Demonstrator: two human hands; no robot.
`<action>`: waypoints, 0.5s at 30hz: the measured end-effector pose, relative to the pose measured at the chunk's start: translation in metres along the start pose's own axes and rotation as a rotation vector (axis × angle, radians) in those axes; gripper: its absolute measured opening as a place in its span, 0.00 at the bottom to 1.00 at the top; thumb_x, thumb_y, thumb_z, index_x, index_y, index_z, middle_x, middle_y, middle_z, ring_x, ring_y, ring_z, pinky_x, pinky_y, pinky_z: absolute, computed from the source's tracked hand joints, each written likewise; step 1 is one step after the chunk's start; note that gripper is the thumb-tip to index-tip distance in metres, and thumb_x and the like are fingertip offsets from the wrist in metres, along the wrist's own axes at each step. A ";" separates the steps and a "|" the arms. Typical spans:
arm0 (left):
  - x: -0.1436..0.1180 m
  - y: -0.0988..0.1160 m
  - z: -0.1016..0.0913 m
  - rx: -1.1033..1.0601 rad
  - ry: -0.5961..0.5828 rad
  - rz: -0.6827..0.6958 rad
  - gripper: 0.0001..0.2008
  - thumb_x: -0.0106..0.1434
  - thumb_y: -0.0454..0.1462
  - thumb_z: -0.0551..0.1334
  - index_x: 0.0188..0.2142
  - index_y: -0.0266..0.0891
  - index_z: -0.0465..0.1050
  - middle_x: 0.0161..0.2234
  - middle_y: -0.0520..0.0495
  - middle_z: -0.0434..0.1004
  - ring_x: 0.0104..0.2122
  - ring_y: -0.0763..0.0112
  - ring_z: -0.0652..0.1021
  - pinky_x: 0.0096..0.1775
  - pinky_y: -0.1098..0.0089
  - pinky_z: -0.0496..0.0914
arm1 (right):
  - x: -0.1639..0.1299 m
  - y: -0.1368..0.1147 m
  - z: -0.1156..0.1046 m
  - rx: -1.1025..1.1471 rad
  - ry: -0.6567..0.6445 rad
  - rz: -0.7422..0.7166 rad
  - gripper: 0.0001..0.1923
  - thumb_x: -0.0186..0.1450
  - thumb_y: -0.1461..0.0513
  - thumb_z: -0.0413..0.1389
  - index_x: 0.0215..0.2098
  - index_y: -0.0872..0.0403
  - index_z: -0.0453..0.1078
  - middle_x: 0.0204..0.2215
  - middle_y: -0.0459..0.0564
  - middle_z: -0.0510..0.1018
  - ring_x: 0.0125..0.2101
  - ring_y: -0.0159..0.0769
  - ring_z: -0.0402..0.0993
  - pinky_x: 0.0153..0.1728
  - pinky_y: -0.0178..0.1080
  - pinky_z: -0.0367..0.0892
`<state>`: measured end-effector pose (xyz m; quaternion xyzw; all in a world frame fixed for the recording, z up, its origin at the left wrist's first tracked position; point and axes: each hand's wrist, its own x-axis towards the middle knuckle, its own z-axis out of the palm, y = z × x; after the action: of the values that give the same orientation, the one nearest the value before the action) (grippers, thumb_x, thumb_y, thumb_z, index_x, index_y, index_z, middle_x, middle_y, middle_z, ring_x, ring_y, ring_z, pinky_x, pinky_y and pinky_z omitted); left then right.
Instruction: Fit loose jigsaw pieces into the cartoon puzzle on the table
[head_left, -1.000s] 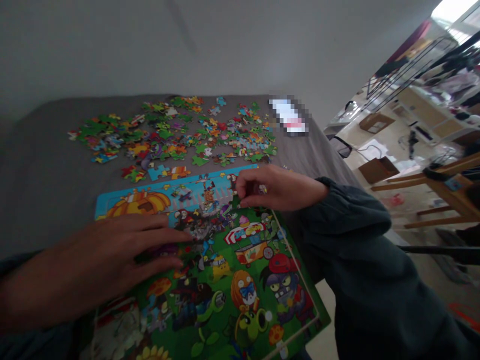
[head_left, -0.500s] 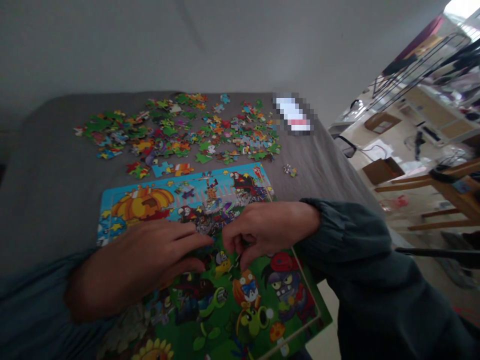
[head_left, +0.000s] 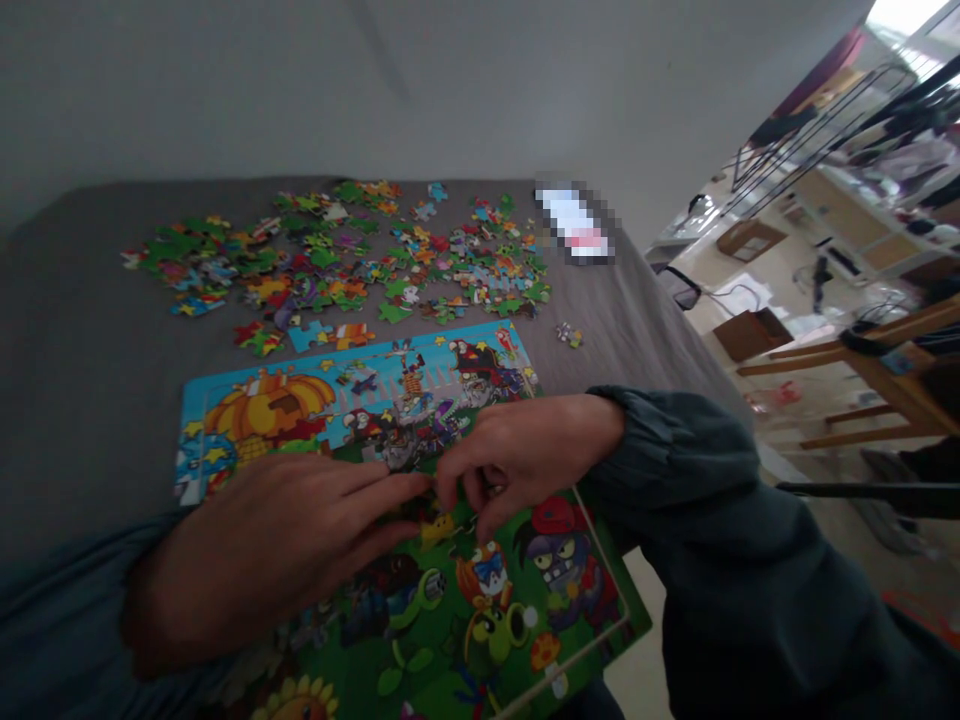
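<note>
A colourful cartoon jigsaw puzzle (head_left: 397, 660) lies in its framed board, a pumpkin at top left and green plants in the lower part. My left hand (head_left: 292, 530) reaches over its left side, fingers stretched and thumb apart, the tips resting near the middle of the picture. Facing it, my right hand (head_left: 517, 460) is curled, thumb and fingers drawn together low over the puzzle. A pale edge by the right thumb looks like a puzzle piece (head_left: 463, 527), mostly hidden by the fingers. Both hands' fingertips nearly meet.
Many loose puzzle pieces (head_left: 330, 260) are heaped across the grey cloth (head_left: 90, 300) behind the board. A few pieces (head_left: 570, 335) sit apart at the right. A blurred-out phone (head_left: 576, 222) lies near the back right edge. Cardboard boxes (head_left: 750, 335) and a wooden chair (head_left: 862, 350) stand beyond.
The whole view has shifted slightly, so the board and heap appear a little further left. My left fingertips have moved closer to my right fingers over the puzzle.
</note>
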<state>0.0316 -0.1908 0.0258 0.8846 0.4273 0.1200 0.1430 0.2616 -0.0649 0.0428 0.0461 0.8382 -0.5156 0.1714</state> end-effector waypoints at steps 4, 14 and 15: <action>-0.001 -0.003 0.001 0.070 -0.075 0.083 0.18 0.79 0.41 0.52 0.52 0.49 0.82 0.33 0.52 0.86 0.27 0.66 0.83 0.27 0.68 0.69 | -0.005 0.003 -0.003 0.015 -0.022 0.029 0.15 0.63 0.63 0.72 0.46 0.57 0.76 0.34 0.46 0.86 0.30 0.28 0.79 0.34 0.30 0.68; -0.006 -0.008 0.005 0.053 -0.005 0.029 0.17 0.79 0.43 0.51 0.54 0.53 0.79 0.37 0.53 0.88 0.29 0.65 0.85 0.29 0.66 0.71 | -0.007 0.000 -0.005 0.018 -0.034 0.068 0.12 0.64 0.63 0.71 0.43 0.56 0.75 0.35 0.46 0.86 0.32 0.28 0.80 0.34 0.31 0.67; -0.005 -0.008 0.006 0.068 0.007 0.011 0.19 0.80 0.47 0.49 0.55 0.52 0.79 0.39 0.52 0.89 0.30 0.64 0.86 0.29 0.65 0.72 | -0.007 0.000 -0.005 0.015 -0.032 0.062 0.12 0.65 0.63 0.71 0.43 0.56 0.75 0.35 0.46 0.86 0.32 0.28 0.80 0.35 0.31 0.67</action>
<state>0.0248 -0.1912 0.0174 0.8909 0.4266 0.1095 0.1108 0.2671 -0.0594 0.0475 0.0653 0.8298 -0.5168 0.2003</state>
